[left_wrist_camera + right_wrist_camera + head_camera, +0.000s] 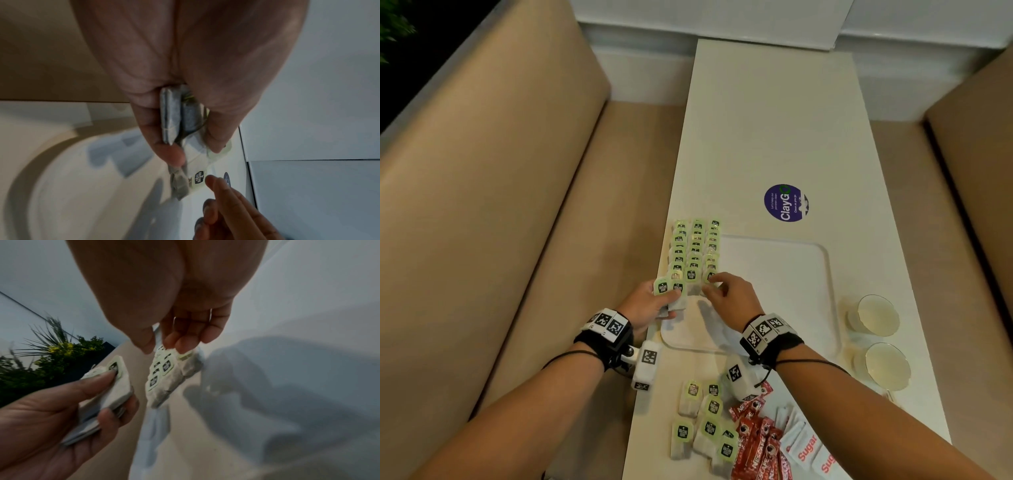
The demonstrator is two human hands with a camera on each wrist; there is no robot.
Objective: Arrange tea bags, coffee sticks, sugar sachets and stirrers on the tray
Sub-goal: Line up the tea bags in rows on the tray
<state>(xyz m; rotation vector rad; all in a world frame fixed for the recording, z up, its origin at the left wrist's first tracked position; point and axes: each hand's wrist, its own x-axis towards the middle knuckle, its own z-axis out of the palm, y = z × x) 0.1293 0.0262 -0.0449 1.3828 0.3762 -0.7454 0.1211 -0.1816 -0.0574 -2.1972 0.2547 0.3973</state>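
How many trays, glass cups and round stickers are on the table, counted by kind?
Tray: 1
Glass cups: 2
Round sticker: 1
Total: 4

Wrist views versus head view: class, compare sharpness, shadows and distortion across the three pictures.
Head view: sharp, evenly lit, table edges bowed by the wide lens. Left wrist view: dim, left hand looms large, tea bags fairly clear, tray smeared. Right wrist view: soft throughout, right hand casts a broad shadow on the tray.
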